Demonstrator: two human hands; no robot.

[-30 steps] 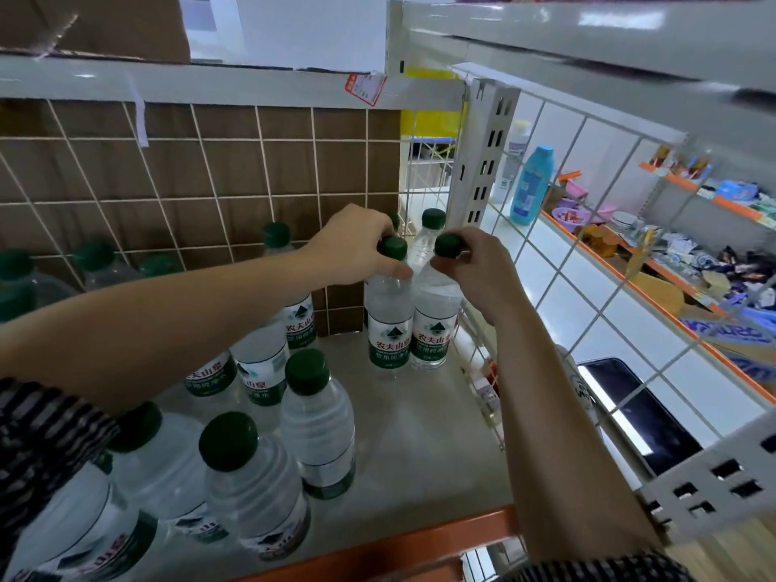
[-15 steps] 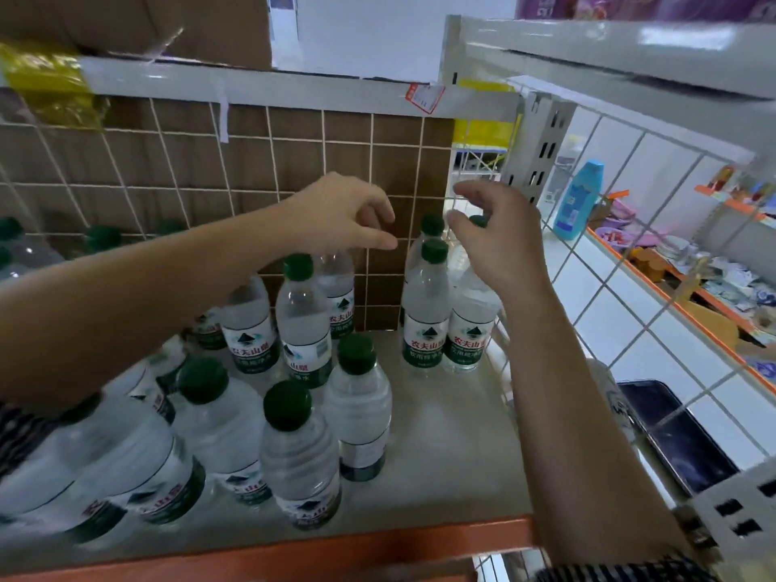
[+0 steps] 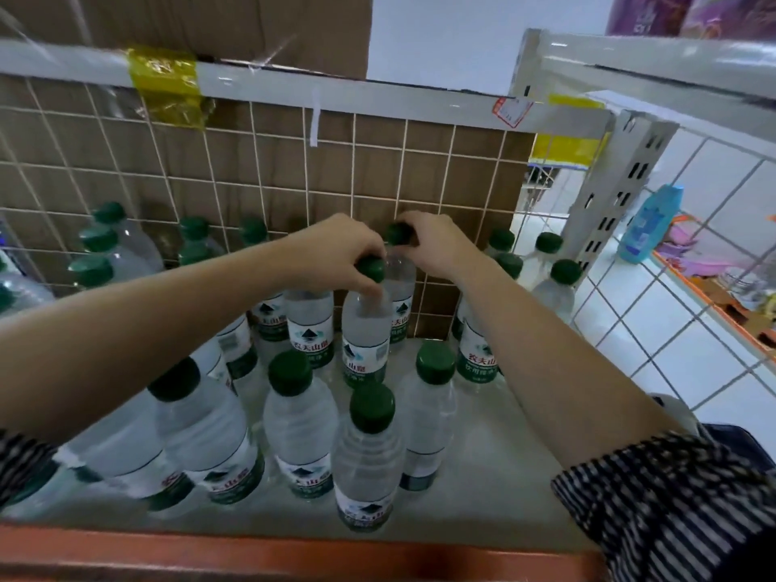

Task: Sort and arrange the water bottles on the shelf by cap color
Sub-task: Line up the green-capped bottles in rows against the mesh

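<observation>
Several clear water bottles with dark green caps stand on the grey shelf. My left hand grips the green cap of one upright bottle in the middle of the shelf. Just behind it, my right hand grips the cap of a second bottle near the back grid. Three bottles stand grouped at the back right corner. Nearer me, more bottles crowd the front and left.
A wire grid with brown cardboard closes the back. An orange rail edges the shelf front. The right side is a white wire grid; beyond it lies another shelf with a blue bottle and small goods.
Both hands let go of the two bottles at the back right, moved left, and now grip the caps of two other bottles in the middle. The camera view shifted left.
</observation>
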